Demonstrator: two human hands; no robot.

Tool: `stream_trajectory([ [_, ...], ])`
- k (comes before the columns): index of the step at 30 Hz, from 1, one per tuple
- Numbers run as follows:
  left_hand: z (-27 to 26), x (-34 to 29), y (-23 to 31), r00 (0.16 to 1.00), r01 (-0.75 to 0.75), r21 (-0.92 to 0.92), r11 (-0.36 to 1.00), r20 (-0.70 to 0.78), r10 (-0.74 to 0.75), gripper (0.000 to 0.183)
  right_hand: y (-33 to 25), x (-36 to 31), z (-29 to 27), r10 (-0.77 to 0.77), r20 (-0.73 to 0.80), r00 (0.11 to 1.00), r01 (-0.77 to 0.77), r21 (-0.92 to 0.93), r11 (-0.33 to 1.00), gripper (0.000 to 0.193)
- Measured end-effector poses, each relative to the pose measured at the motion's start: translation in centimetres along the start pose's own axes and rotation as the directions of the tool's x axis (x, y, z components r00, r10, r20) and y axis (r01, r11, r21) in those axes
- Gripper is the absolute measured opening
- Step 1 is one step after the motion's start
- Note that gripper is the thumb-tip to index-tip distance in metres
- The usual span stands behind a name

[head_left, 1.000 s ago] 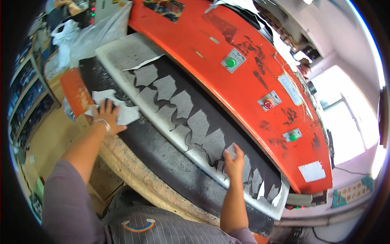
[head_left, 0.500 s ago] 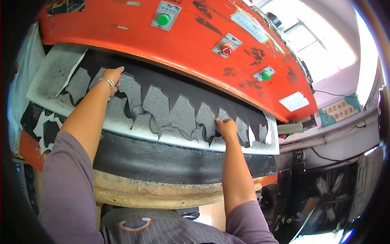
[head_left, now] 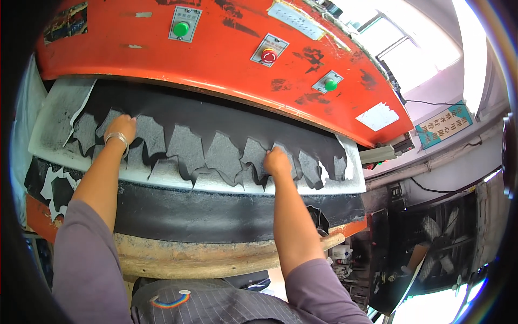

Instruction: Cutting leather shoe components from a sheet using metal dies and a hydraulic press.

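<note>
1. Black sheet [head_left: 216, 115] lies across the middle of the frame, on top of a pale board [head_left: 54, 129]. Its near side is full of big jagged gaps, and grey shapes show in them. Thin bits of it curl and droop along the bottom.
2. Left hand [head_left: 121, 128] is on the sheet, left of the middle. Its fingers are bent in close and hold a thin strip between two gaps. Their tips are hidden. Shiny bangles [head_left: 117, 137] go around the wrist.
3. Right hand [head_left: 277, 161] is on the sheet, right of the middle. It is curled up small and holds another thin strip. Its tips are hard to see too.
4. Big red machine [head_left: 221, 67] fills the top of the frame, just past the sheet. It has two green buttons [head_left: 181, 29], with a red button [head_left: 268, 55] between them. White paper [head_left: 377, 117] is stuck near its right end.
5. Dark mat [head_left: 189, 213] lies below the board. White scrap [head_left: 47, 190] with holes sits on it at the left.
6. Wooden rail [head_left: 194, 258] runs along the bottom, near the person's striped apron [head_left: 216, 302].
</note>
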State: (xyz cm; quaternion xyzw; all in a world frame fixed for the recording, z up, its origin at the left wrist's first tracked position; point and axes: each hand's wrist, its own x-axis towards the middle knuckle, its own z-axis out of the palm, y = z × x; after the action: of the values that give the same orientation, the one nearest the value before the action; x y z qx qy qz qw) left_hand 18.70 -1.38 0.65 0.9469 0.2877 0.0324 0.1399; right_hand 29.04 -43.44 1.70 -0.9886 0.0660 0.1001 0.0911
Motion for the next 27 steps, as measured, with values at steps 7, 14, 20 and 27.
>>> stream_trajectory([
  [7,-0.4,-6.3,-1.5,1.0,0.0,0.076,0.997,0.018,-0.001,0.04,2.8,-6.4,0.7,-0.051,-0.032,0.998,0.051,-0.004,0.999,0.032],
  [14,-0.8,-11.3,-1.1,0.998,0.052,0.05,0.997,0.035,-0.053,0.039,7.3,-8.8,1.4,-0.242,-0.114,0.964,0.24,-0.033,0.97,0.026],
  [20,-1.8,-13.6,0.2,0.983,0.153,0.033,0.988,0.101,-0.156,0.041,9.3,-9.4,0.7,-0.339,-0.134,0.931,0.338,-0.025,0.941,0.024],
  [27,-5.6,-10.2,2.2,0.989,0.033,-0.004,0.999,-0.144,-0.033,0.056,19.7,-14.5,-1.7,-0.376,-0.338,0.863,0.373,-0.078,0.925,0.043],
])
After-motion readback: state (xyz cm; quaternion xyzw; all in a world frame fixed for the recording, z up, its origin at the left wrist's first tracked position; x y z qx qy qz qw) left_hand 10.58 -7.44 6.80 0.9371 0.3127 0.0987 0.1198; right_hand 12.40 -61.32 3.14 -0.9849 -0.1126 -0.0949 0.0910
